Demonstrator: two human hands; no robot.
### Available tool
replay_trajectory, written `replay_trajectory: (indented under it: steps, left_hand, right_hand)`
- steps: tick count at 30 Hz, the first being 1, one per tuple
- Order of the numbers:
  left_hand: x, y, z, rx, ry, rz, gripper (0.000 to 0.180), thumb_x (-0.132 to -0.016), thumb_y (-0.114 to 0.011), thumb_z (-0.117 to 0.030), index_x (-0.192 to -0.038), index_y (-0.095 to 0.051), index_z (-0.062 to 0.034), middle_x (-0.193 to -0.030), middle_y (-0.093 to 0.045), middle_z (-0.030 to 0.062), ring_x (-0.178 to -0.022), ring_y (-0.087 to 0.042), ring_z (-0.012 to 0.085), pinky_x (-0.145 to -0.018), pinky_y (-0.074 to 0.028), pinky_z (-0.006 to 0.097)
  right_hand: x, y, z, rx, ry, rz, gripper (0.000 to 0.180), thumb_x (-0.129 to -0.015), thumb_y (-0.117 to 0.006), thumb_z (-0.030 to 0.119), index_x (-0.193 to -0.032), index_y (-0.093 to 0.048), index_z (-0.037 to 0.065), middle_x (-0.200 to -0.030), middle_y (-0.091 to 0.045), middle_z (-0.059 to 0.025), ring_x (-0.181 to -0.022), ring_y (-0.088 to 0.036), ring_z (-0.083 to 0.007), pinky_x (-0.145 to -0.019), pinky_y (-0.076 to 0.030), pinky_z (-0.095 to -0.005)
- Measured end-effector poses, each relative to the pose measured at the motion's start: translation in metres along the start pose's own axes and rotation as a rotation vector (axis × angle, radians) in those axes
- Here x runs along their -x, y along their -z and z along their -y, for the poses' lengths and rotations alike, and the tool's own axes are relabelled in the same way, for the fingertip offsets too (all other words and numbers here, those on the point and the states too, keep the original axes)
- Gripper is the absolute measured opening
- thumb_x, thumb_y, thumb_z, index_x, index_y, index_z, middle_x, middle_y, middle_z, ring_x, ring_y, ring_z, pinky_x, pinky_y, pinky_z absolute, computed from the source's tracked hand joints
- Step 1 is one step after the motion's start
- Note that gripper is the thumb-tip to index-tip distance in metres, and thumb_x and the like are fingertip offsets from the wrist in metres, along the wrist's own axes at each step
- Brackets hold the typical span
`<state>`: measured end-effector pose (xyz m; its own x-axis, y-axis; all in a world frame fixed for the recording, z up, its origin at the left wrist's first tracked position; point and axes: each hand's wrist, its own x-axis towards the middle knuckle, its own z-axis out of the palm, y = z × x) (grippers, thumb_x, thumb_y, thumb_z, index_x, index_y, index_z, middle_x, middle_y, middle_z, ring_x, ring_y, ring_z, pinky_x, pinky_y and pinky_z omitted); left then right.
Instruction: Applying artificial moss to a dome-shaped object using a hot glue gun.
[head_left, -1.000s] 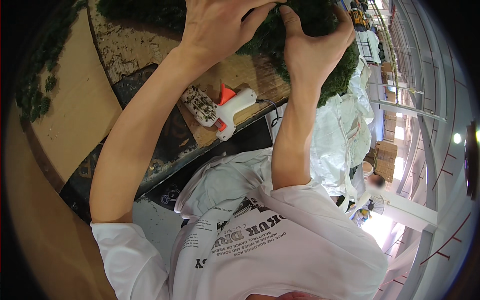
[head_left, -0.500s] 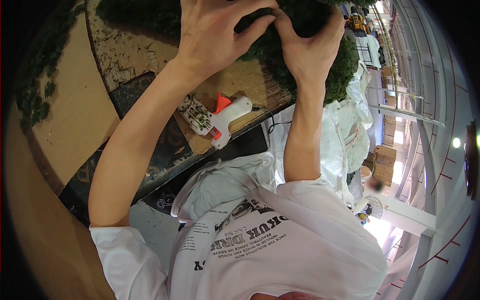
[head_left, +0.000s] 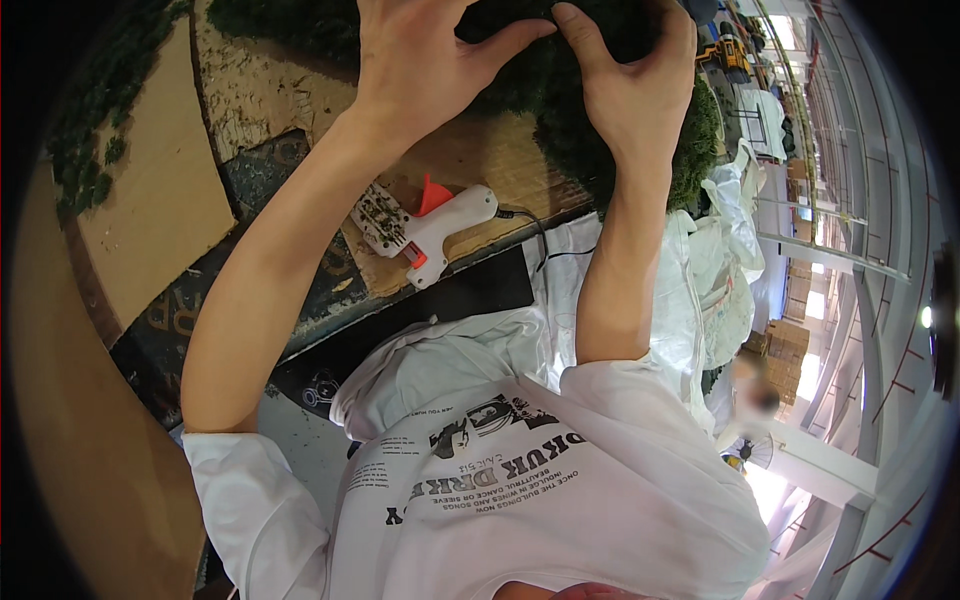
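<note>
Both my hands press on a clump of dark green moss (head_left: 600,130) at the top of the view. My left hand (head_left: 425,55) lies flat on the moss with its fingers spread. My right hand (head_left: 630,85) curls over the moss beside it, fingers bent and gripping its edge. The moss sits on a brown cardboard board (head_left: 480,160). A white hot glue gun (head_left: 430,230) with an orange nozzle and trigger lies on the board just below my left wrist, its black cord running right.
A tan cardboard sheet (head_left: 150,200) with moss bits lies at the left. A black panel (head_left: 460,295) borders the board's near edge. White plastic bags (head_left: 720,260) hang at the right, with a yellow tool (head_left: 735,55) and cardboard boxes (head_left: 785,340) beyond.
Both hands have shifted slightly up and left across the moss while pressing it. The glue gun has not moved on the board.
</note>
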<state>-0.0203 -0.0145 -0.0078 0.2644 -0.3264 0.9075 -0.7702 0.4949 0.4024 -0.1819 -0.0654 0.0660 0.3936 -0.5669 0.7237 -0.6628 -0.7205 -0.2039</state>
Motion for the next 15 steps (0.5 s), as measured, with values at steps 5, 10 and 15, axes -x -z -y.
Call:
replay_trajectory:
  steps: [5,10,15]
  left_hand:
    - [-0.003,0.004,-0.001,0.003,0.082,0.066,0.02,-0.085,-0.083,-0.009,-0.098,-0.068,-0.0088,-0.089,-0.069,0.0068,-0.084,-0.05,0.0301,-0.091,-0.035,0.046]
    - [-0.004,0.0,-0.007,0.023,0.039,0.014,0.017,-0.086,-0.081,-0.007,-0.096,-0.068,-0.0075,-0.086,-0.069,0.0081,-0.079,-0.051,0.0302,-0.092,-0.035,0.047]
    - [-0.005,-0.006,-0.008,0.048,0.016,-0.13,0.014,-0.087,-0.079,-0.004,-0.094,-0.067,-0.0082,-0.085,-0.069,0.0084,-0.08,-0.052,0.0302,-0.094,-0.034,0.047]
  right_hand:
    - [0.0,-0.002,0.0,0.001,-0.021,-0.031,0.063,-0.081,-0.088,0.026,-0.126,-0.057,-0.005,-0.119,-0.06,-0.0233,-0.111,-0.061,-0.0398,-0.095,-0.05,-0.0443]
    - [0.001,-0.003,-0.001,-0.027,-0.002,-0.036,0.061,-0.081,-0.087,0.025,-0.126,-0.057,-0.004,-0.119,-0.06,-0.0235,-0.111,-0.062,-0.0399,-0.094,-0.051,-0.0445]
    - [0.002,-0.003,-0.002,-0.037,-0.002,-0.042,0.061,-0.082,-0.087,0.026,-0.126,-0.058,-0.004,-0.12,-0.06,-0.0238,-0.111,-0.062,-0.0403,-0.094,-0.051,-0.0446]
